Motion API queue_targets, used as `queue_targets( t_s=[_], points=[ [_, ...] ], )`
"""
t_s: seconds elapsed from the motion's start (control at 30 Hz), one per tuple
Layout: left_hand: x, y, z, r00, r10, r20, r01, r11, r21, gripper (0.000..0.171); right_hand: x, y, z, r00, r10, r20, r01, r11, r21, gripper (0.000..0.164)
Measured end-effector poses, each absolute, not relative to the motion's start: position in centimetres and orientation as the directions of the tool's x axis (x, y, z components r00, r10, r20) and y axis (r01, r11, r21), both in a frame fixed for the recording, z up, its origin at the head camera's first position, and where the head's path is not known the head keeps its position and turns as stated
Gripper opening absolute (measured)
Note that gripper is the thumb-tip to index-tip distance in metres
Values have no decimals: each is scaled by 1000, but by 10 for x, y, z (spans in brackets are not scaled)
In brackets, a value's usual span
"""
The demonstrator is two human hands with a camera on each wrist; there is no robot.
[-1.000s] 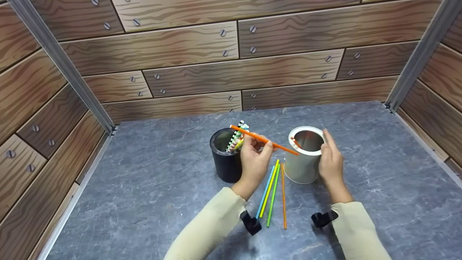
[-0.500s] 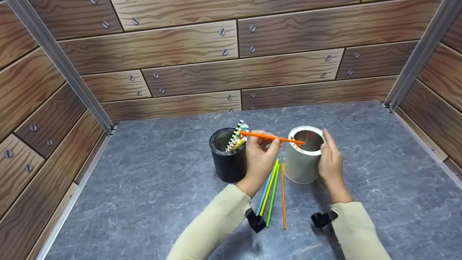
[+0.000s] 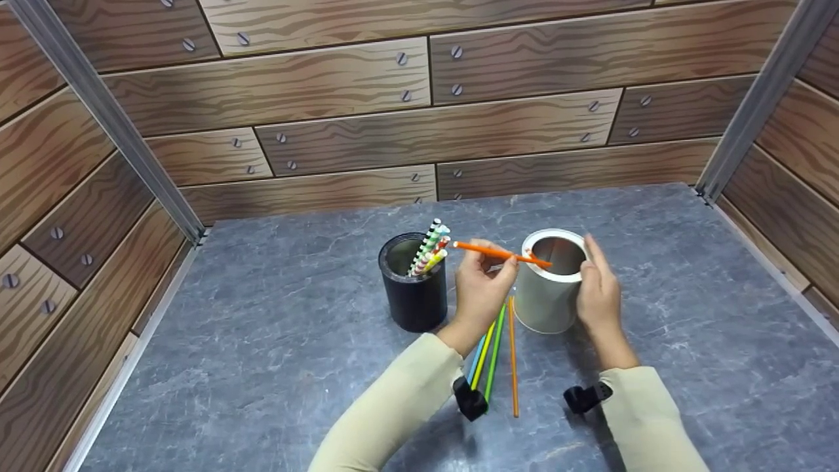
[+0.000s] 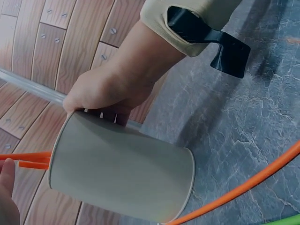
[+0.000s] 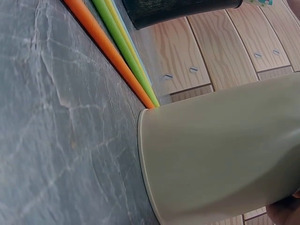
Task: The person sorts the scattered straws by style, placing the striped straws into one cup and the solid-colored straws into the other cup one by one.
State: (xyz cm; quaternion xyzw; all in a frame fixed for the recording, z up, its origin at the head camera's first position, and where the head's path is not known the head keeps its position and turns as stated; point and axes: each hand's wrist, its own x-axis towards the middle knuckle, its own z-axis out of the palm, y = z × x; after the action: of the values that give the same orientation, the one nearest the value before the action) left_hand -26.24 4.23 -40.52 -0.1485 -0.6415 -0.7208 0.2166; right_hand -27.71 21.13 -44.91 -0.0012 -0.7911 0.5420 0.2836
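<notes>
Pinching an orange straw (image 3: 484, 250) in our left hand (image 3: 480, 288), we hold its tip at the mouth of the grey can (image 3: 545, 303), which our right hand (image 3: 600, 292) grips from the side.

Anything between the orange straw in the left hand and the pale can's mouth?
Partly: a second orange straw pokes out of the pale can at the mouth's left side, close beside the held straw. Nothing visible blocks the rest.

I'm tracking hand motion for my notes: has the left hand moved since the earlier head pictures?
Yes: in the head view, the left hand has moved rightward, away from the standing black can toward the pale can.
</notes>
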Motion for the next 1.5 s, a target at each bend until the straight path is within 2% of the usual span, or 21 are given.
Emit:
queue_targets(
  t_s=[0.23, 0.57, 0.83, 1.17, 1.5],
  points=[
    [-262, 44, -407, -874, -117, 472, 480, -45, 876, 14, -278, 211, -450, -835, 310, 454, -311, 415, -855, 46],
    [-260, 41, -410, -855, -108, 508, 510, 5, 860, 12, -278, 211, -451, -831, 296, 471, -334, 412, -848, 45],
    [-258, 36, -413, -845, -90, 528, 531, -20, 847, 12, -278, 210, -451, -817, 300, 493, -353, 416, -838, 45],
    [-255, 28, -418, -884, -102, 457, 461, -25, 887, 13, -279, 211, -452, -815, 304, 492, -346, 426, -836, 45],
    [-236, 19, -401, -885, -112, 452, 456, -8, 890, 12, -278, 211, -451, -822, 307, 480, -331, 428, -841, 46]
  ],
)
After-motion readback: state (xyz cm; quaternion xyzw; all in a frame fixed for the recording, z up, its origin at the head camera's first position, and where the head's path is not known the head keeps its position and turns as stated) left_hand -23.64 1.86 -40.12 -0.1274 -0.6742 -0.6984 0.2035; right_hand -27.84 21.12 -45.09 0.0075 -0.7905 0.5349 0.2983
